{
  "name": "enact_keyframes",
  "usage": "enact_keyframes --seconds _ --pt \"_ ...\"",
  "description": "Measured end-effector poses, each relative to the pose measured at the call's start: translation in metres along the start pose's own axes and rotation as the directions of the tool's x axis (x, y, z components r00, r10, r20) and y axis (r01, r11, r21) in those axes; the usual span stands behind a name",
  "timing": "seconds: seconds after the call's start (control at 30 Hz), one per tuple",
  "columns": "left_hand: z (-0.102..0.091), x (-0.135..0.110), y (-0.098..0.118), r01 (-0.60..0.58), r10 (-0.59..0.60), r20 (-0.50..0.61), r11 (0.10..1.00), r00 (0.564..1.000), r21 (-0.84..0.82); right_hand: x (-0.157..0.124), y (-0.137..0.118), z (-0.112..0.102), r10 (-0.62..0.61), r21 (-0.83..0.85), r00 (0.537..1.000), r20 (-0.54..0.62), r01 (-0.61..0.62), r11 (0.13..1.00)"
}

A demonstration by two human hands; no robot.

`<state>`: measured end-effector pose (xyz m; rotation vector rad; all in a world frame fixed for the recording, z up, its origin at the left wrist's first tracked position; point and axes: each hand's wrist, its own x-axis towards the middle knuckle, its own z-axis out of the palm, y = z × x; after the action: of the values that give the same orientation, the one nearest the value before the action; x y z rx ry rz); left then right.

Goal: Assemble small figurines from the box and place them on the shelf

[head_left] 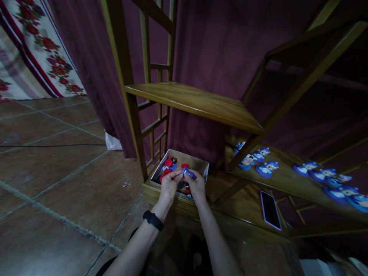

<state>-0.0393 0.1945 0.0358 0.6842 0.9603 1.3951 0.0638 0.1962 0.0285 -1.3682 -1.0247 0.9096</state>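
Observation:
Between my two hands is a small blue-purple figurine [188,173], held above an open cardboard box [202,164]. The fingers of my left hand [170,185] pinch it from the left, and a dark band circles that wrist. My right hand [197,186] grips it from the other side. Inside the box lie several red, blue and dark pieces, among them a red disc [168,163]; my hands hide part of the contents. The figurine's finer details are too small to make out.
The box sits on the low ledge of a wooden shelf unit [195,100], whose board overhangs behind my hands. To the right, several blue figurines [267,168] stand on another shelf, slightly blurred. A phone [270,210] lies below them. A dark cable [51,145] crosses the tiled floor.

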Motion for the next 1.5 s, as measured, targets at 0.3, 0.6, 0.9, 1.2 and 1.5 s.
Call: enact_keyframes --seconds 0.3,0.6,0.9,1.2,1.5 --pt "-0.007 0.003 0.001 -0.082 0.066 0.085 0.977 0.994 0.197 -0.003 -0.008 0.002 0.164 0.302 0.977 0.138 -0.199 0.932" --pt "-0.015 0.008 0.008 0.208 -0.217 -0.085 0.973 0.972 -0.099 -0.002 -0.004 -0.003 0.092 0.226 0.977 0.193 -0.136 0.965" --pt "-0.012 0.005 0.01 0.296 -0.301 -0.026 0.948 0.953 -0.121 0.004 0.0 0.002 0.069 0.212 0.989 0.132 -0.096 0.972" --pt "-0.002 -0.003 0.01 0.201 -0.205 -0.084 0.978 0.975 -0.058 0.01 0.014 -0.002 0.097 0.23 0.986 0.136 -0.127 0.965" --pt "-0.007 0.001 0.008 0.216 -0.22 -0.109 0.975 0.969 -0.047 0.004 0.013 0.002 0.081 0.216 0.99 0.113 -0.104 0.971"
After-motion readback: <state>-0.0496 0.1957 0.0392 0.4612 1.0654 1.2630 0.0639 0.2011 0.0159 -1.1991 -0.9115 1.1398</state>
